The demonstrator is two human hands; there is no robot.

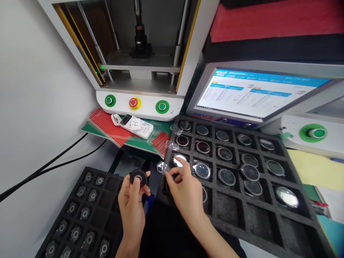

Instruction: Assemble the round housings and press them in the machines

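My left hand (pixel 134 208) grips a round black watch case part (pixel 139 175) with a ring at its centre, and my thumb lies over that ring. My right hand (pixel 186 186) hovers over the left edge of a dark foam tray (pixel 228 211) with its fingers curled and the tips close together. Whatever lies between those fingertips is too small to make out. Beside them is crumpled clear film (pixel 162 167). The tray's pockets hold several round watch faces, among them a silver-rimmed one (pixel 202 171); my right hand partly hides others.
A second foam tray (pixel 103 215) at lower left holds several small black parts. Behind stands a press (pixel 139 86) with a red stop button (pixel 133 103). A monitor (pixel 247 93) is at right. A white handheld device (pixel 142 128) lies on red-patterned sheets (pixel 107 125).
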